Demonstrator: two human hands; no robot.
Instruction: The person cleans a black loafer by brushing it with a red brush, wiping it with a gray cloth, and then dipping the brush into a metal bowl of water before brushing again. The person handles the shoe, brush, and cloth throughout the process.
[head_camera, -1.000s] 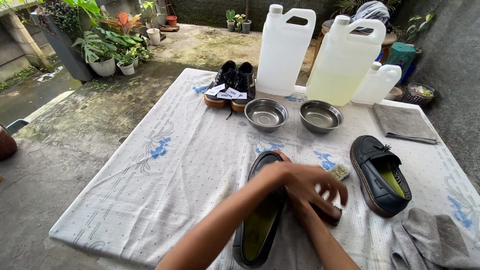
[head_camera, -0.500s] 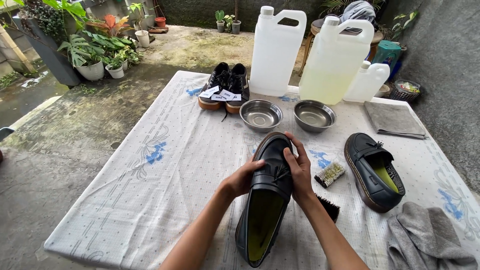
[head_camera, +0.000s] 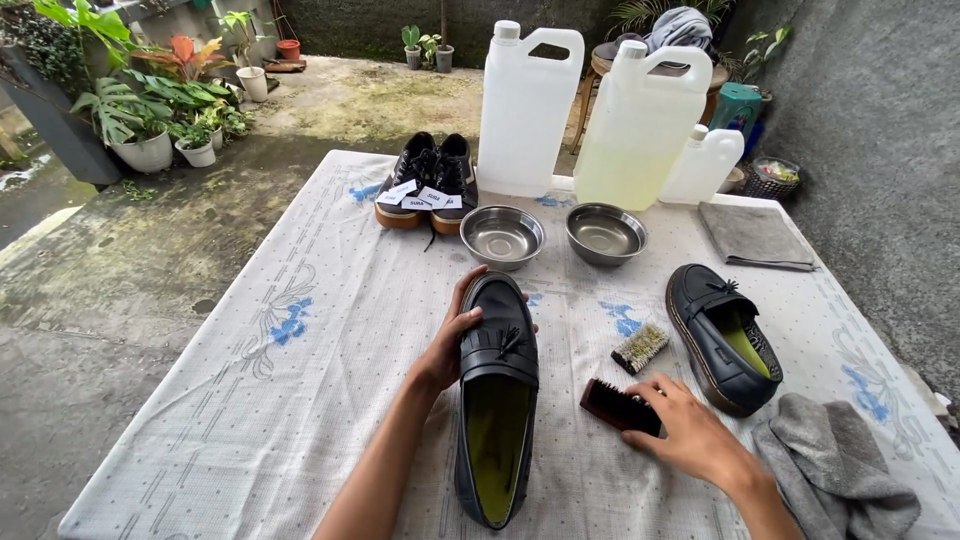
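Your right hand (head_camera: 690, 435) has its fingers curled onto the dark brush (head_camera: 620, 405), a shallow grip near its end, so it could tip out as you lift. Your left hand (head_camera: 450, 345) is spread round the side of the black loafer (head_camera: 497, 400), which lies sole down, toe away from you, between your arms. The leather is smooth and glossy, and that one-sided hold may let the shoe skate on the thin patterned tablecloth (head_camera: 300, 330). Grey rag (head_camera: 835, 480) at right is soft and crumpled. The small pale-bristled brush (head_camera: 640, 347) lies just past the dark one, the second loafer (head_camera: 722, 335) near it. Further off, two shallow steel bowls (head_camera: 503, 237), which an elbow could knock. Behind them stand sneakers (head_camera: 428, 185) and translucent plastic jugs (head_camera: 640, 125), one holding yellowish liquid.
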